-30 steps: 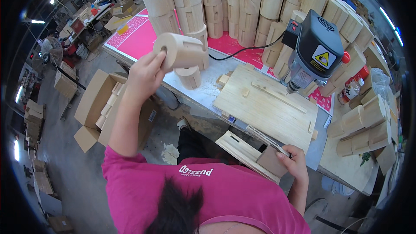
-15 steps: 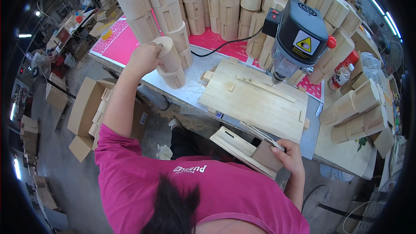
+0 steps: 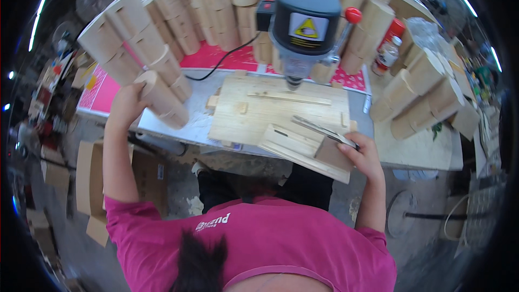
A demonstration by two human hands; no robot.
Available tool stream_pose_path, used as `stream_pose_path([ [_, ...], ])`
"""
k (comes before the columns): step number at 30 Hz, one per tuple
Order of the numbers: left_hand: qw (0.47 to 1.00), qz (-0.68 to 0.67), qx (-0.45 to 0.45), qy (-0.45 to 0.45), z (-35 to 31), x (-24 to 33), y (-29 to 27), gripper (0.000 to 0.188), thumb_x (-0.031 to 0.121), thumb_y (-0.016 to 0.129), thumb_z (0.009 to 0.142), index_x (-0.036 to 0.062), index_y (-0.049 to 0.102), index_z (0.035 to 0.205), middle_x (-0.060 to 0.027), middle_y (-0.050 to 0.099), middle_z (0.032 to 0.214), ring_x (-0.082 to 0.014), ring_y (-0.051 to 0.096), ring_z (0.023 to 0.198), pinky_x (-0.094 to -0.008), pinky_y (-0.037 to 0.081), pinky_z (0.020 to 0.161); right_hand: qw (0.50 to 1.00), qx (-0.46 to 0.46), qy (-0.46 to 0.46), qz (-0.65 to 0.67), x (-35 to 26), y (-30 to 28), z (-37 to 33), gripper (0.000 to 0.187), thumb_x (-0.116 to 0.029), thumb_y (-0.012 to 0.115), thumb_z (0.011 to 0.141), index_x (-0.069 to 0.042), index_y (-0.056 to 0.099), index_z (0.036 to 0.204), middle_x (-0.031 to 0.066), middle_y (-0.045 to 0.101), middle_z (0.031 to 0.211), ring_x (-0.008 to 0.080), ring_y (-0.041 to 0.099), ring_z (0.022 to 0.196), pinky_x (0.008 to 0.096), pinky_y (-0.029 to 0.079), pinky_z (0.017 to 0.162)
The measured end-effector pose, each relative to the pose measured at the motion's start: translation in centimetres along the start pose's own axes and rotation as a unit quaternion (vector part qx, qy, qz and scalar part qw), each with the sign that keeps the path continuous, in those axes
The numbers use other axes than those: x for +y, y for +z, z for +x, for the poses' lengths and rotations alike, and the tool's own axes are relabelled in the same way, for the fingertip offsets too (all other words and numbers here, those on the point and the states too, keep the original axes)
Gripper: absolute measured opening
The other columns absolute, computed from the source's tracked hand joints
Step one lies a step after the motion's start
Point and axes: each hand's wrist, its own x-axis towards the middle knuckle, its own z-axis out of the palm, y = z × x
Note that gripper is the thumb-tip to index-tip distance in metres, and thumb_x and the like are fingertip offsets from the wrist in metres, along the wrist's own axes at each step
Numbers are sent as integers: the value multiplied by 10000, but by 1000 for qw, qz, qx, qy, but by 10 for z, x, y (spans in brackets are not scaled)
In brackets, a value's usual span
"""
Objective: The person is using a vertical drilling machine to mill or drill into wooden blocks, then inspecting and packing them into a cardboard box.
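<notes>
My left hand [image 3: 127, 100] is closed round the upper rim of a pale wooden cylinder [image 3: 155, 88] at the left. That cylinder stands on another one at the table's front edge, its slotted side partly showing. At the right, my right hand [image 3: 363, 156] grips a grooved wooden board [image 3: 286, 146] with a short dark slot. A flat brown piece [image 3: 331, 151] lies against the board under my thumb. Along the same hand runs a slim grey tool [image 3: 319, 127] with a dark end; its kind is unclear. The board overlaps the front of a larger wooden panel [image 3: 232, 119].
A dark drill press [image 3: 305, 21] with a red-knobbed lever stands behind the panel. Stacks of wooden cylinders [image 3: 216, 11] line the back; more cylinders [image 3: 421, 103] stand at the right beside a bottle [image 3: 386, 57]. A cardboard box [image 3: 89, 178] sits below left.
My right hand has carried the grooved board, brown piece and slim tool forward, from beside my body to over the panel's front edge. My left hand stays on the cylinder. The view has shifted.
</notes>
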Motion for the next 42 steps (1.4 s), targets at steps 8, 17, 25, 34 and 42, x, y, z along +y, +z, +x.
stream_pose_path([
  [8, 988, -83, 126, -20, -14, 50, -14, 363, 105, 716, 659, -12, 616, 988, -148, 526, 628, -255, 502, 549, -353, 404, 543, 996, 36, -24, -71, 20, 4, 19, 241, -131, 711, 725, -3, 634, 914, 115, 589, 758, 238, 559, 701, 313, 438, 628],
  [17, 954, -285, 75, 45, -49, 101, 21, 283, 71, 730, 666, -11, 633, 919, -44, 416, 546, -143, 391, 495, -284, 341, 485, 991, 52, -75, -96, 19, -39, 122, 421, -299, 729, 715, -24, 622, 1015, 157, 592, 1050, 285, 552, 997, 363, 427, 879],
  [25, 925, -374, 5, 66, -81, 146, 38, 295, 85, 759, 652, 3, 645, 910, -56, 472, 578, -150, 459, 504, -275, 380, 486, 887, -43, 110, -447, 38, 6, 261, 875, -412, 774, 593, -53, 390, 1292, 266, 461, 1216, 386, 421, 1164, 432, 386, 953],
  [34, 898, -421, -34, 124, -75, 174, 40, 384, 69, 751, 663, 0, 622, 1017, -30, 505, 667, -108, 483, 566, -247, 401, 546, 946, 146, 66, -283, 31, -33, 197, 838, -315, 774, 580, -30, 400, 1274, 247, 432, 1199, 394, 466, 1105, 409, 410, 928],
  [42, 734, -654, -103, 152, -62, 218, 49, 587, 46, 688, 745, 27, 436, 1274, -66, 563, 971, -84, 535, 708, -217, 453, 661, 970, 187, -84, 134, -45, -69, 19, 905, -136, 794, 591, -21, 307, 1346, 157, 390, 1268, 259, 430, 1155, 365, 396, 951],
])
